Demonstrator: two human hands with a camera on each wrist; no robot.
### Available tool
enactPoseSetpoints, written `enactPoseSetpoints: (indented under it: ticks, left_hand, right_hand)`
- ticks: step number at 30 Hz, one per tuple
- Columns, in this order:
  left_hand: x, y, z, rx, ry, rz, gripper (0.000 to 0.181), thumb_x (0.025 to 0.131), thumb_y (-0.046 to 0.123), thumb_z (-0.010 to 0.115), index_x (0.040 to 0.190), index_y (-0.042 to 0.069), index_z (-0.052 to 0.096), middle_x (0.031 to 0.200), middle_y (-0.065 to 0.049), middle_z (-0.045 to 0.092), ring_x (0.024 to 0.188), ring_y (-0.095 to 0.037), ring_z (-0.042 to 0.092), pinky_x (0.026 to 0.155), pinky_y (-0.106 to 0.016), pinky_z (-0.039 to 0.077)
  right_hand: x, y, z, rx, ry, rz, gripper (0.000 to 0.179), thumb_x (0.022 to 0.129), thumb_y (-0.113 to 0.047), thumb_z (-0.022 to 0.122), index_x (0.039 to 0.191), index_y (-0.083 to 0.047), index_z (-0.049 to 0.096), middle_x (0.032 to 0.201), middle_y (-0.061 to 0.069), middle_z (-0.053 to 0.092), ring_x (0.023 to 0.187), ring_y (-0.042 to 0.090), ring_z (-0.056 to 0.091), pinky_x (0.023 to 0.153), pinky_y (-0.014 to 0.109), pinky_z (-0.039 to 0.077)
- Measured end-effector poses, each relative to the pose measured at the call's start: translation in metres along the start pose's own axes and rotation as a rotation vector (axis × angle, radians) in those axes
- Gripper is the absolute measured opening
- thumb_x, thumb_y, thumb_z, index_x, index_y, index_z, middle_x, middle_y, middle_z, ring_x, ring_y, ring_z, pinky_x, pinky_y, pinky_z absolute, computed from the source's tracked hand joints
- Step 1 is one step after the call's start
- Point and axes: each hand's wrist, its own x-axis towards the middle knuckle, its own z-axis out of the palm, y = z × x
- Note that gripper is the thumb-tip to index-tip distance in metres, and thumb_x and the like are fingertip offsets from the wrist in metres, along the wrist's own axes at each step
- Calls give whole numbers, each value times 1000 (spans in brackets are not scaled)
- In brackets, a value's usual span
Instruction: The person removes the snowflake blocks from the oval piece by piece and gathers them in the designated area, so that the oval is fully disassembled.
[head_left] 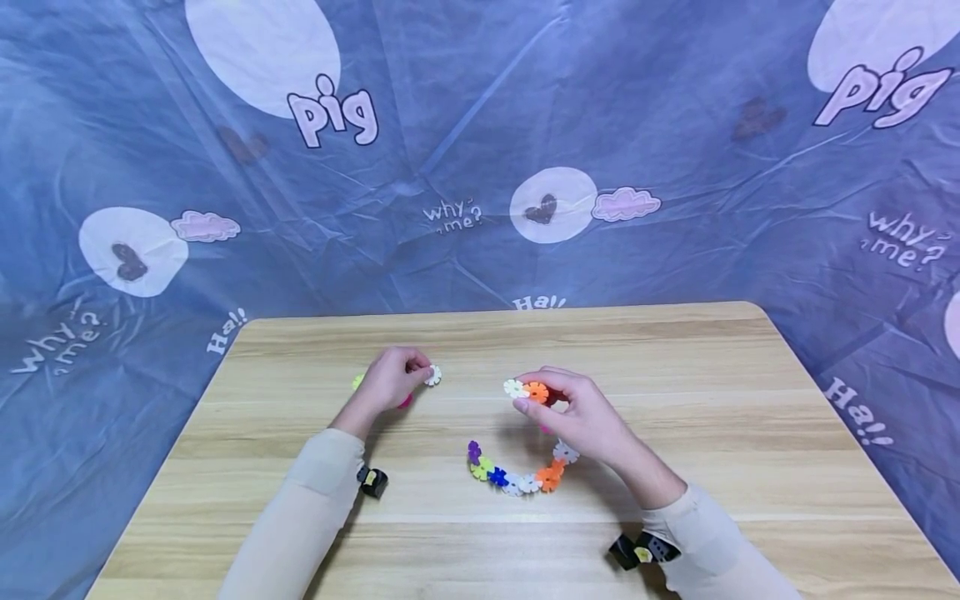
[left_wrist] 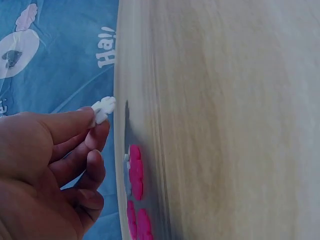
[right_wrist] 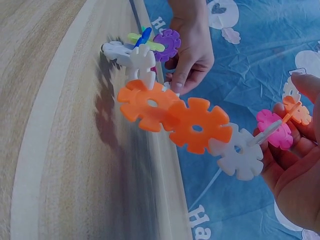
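Thumb and fingers of the left hand pinch a white disc; the right hand grips a chain of discs by its white-and-orange end, which points left. From there the chain's long axis bows toward the wearer, then round leftward to a purple tip pointing away from the wearer. Pink discs lie on the worktop below the left hand, a yellow disc just left of it. Blue cloth hangs behind.

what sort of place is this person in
Probably a makeshift indoor play or filming corner: a printed blue cloth hangs behind a wood-grain table, and the person handles a chain of plastic flowers.
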Motion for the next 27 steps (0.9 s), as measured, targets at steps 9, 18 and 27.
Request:
enactPoseSetpoints:
  ticks: [9, 18, 27]
  left_hand:
    - [7, -3, 2, 76, 6, -13, 11, 101, 20, 75, 104, 10, 79, 96, -3, 76, 90, -20, 67, 90, -43, 55]
    - [14, -9, 6, 163, 40, 7, 10, 98, 19, 77, 98, 9, 79, 84, -2, 71, 84, -20, 64, 83, -39, 52]
    - [14, -11, 6, 123, 58, -1, 8, 98, 17, 77, 95, 10, 78, 80, -2, 68, 80, -19, 62, 83, -38, 52]
  right_hand:
    - [-1, 0, 0, -1, 3, -9, 29, 98, -15, 80, 126, -7, 78, 105, 6, 75, 76, 10, 63, 60, 26, 56]
    - [-2, -2, 1, -18, -1, 5, 28, 99, -18, 79, 125, -9, 78, 104, 4, 75, 79, 11, 63, 60, 26, 56]
    - [-2, -1, 1, -31, 5, -15, 27, 99, -17, 79, 125, -8, 78, 103, 3, 75, 78, 10, 61, 61, 26, 54]
